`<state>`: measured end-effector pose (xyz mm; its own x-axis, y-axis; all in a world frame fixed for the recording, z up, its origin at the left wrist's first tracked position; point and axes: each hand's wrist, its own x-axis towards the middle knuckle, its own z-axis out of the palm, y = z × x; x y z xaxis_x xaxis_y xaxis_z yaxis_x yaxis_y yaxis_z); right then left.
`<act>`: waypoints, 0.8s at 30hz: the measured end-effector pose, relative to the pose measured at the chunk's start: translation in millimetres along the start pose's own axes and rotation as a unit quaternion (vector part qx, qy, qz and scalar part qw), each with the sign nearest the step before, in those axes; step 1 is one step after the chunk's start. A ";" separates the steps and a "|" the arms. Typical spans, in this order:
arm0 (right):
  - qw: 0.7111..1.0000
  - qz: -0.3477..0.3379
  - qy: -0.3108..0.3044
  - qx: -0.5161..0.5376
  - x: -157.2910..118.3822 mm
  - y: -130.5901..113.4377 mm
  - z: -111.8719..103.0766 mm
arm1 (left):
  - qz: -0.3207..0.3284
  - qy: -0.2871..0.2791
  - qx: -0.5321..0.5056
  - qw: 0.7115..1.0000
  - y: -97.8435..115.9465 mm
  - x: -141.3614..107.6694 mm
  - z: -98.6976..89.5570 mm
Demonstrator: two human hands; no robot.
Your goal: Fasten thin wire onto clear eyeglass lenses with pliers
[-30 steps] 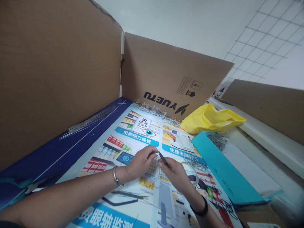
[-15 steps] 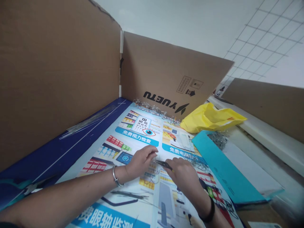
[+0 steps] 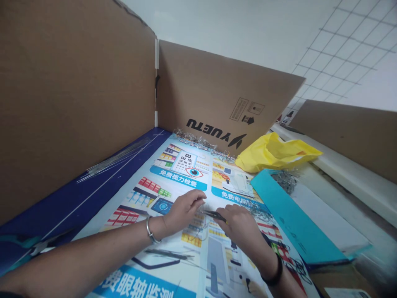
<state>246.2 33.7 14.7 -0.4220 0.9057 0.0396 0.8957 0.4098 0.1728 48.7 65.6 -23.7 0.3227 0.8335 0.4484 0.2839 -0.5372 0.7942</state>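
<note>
Above the printed sheet (image 3: 178, 178), the right hand (image 3: 240, 225) is closed round the pliers (image 3: 215, 215), which lie crosswise between the hands, tips toward the left hand (image 3: 184, 211), whose fingers look pinched on thin wire (image 3: 202, 209) beside those tips.

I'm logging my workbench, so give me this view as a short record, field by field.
Left hand: fingertips pinched, apparently on thin wire
Right hand: gripping dark-tipped pliers, tips pointing at the left fingertips
Surface: printed poster, beside a dark blue strip
On the strip: straight wires; blue-handled cutting tool, partly hidden by the left forearm
Far side: cardboard panel, printed YUETU, upside down
Right side: yellow bag, tangled wire pile
</note>
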 end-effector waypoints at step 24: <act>1.000 0.004 -0.017 0.002 -2.6 -7.2 -6.9 | -0.027 -0.020 -0.031 0.999 2.6 1.1 -0.4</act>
<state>239.9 27.6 20.1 -0.4104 0.9119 0.0080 0.8993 0.4032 0.1696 49.5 65.2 -20.9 0.3439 0.8549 0.3885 0.2463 -0.4814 0.8412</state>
